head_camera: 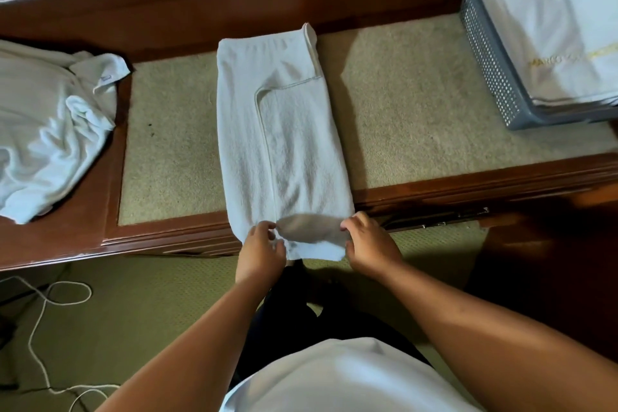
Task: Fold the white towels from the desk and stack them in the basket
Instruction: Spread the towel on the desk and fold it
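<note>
Hands are pinching the towel's (281, 144) near corners, left hand (260, 252) and right hand (369, 244), where it is overhanging the tabletop (418, 104); lifting evenly, meeting far edge squarely, should be keeping the fold neat for the basket (491, 60)

Bare beige desk top (401, 104) lies open between the long folded towel (284, 144) and the grey basket (485, 77) at right. A crumpled towel pile (50, 127) blocks the left end; a wooden ledge (234, 10) rises behind.
</note>
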Tool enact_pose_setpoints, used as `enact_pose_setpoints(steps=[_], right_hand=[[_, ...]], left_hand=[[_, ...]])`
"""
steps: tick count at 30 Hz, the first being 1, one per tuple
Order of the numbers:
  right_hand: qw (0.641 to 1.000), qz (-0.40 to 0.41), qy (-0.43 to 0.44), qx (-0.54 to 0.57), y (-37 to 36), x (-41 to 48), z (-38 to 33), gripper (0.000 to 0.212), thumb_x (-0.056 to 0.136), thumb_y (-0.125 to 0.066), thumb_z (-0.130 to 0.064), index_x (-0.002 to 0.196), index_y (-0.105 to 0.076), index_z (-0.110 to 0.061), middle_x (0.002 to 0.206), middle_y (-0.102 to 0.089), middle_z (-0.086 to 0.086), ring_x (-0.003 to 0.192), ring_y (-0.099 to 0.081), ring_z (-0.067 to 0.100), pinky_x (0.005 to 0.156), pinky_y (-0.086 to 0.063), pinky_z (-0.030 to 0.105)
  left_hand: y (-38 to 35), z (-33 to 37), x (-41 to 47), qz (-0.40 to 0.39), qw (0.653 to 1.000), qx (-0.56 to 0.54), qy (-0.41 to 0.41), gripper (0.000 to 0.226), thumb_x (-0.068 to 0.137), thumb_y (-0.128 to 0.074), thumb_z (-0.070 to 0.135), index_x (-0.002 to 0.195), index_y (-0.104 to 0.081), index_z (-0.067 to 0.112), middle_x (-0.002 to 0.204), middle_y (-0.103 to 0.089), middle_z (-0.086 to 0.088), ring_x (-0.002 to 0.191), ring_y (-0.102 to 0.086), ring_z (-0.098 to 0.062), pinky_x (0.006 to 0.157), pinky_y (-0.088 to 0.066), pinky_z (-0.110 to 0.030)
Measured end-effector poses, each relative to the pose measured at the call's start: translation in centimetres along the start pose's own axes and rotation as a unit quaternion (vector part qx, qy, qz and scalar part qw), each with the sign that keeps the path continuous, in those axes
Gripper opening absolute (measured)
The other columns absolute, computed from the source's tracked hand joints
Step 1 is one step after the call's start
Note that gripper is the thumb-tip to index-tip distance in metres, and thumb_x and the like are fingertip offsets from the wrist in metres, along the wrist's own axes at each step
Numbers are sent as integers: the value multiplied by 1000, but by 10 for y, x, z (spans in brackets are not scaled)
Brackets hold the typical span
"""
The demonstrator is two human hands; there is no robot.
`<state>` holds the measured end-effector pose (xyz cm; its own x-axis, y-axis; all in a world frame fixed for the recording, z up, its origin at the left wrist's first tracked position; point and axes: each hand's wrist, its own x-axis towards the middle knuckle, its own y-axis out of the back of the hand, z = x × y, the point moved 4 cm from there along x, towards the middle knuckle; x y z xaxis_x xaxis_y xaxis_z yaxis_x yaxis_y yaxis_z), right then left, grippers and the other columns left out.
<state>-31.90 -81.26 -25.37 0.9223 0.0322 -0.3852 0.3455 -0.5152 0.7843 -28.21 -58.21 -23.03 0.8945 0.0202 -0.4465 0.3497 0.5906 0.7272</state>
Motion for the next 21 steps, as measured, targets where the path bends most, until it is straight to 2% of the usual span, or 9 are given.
enact_pose_setpoints(steps=[3, 5, 8, 10, 14, 17, 21], right_hand=[[999, 23, 30, -30, 9, 6, -7, 41, 87, -54, -15, 129, -55, -18, 132, -44, 2, 117, -47, 25, 93, -43, 38], [998, 32, 39, -40, 15, 12, -11, 47, 85, -55, -15, 132, -55, -19, 139, -43, 2, 127, -43, 26, 101, -41, 41], [995, 53, 61, -56, 22, 25, -13, 57, 83, -55, -21, 140, -53, -17, 151, -40, 7, 140, -36, 28, 111, -38, 47], [995, 36, 58, -68, 26, 37, -14, 65, 87, -52, -29, 150, -43, -15, 161, -30, 8, 147, -28, 28, 117, -30, 47], [993, 35, 57, -94, 29, 65, -14, 74, 92, -36, -51, 156, -31, -15, 167, -13, 5, 153, -16, 26, 120, -19, 49], [992, 27, 63, -108, 33, 93, -16, 79, 91, -25, -60, 159, -22, -19, 168, -1, 0, 155, 0, 20, 122, -8, 48], [990, 7, 65, -126, 43, 138, -22, 78, 94, -27, -61, 160, -14, -21, 168, 10, -2, 154, 10, 17, 123, -11, 51]], left_hand=[[3, 19, 10, 27, 998, 14, -61, 33, 93, -60, 22, 125, -56, 20, 121, -56, 1, 104, -61, -20, 93, -52, -45], [5, 26, 18, 45, 993, 54, -91, 40, 91, -61, 21, 130, -54, 20, 128, -52, -1, 113, -56, -24, 98, -46, -44], [8, 36, 31, 45, 989, 92, -106, 48, 91, -60, 25, 137, -48, 20, 137, -45, -3, 121, -49, -28, 100, -41, -45], [10, 40, 44, 38, 991, 88, -94, 52, 93, -58, 31, 142, -43, 18, 143, -41, -4, 125, -46, -30, 102, -41, -47], [12, 48, 79, 27, 993, 76, -86, 59, 95, -56, 37, 148, -37, 20, 151, -35, -3, 133, -39, -30, 107, -36, -48], [16, 59, 112, 19, 991, 100, -84, 62, 96, -54, 40, 152, -31, 29, 159, -22, -3, 140, -31, -31, 110, -32, -48], [24, 74, 159, -11, 980, 166, -112, 62, 100, -45, 42, 156, -20, 41, 167, 6, -7, 148, -14, -35, 116, -25, -52]])
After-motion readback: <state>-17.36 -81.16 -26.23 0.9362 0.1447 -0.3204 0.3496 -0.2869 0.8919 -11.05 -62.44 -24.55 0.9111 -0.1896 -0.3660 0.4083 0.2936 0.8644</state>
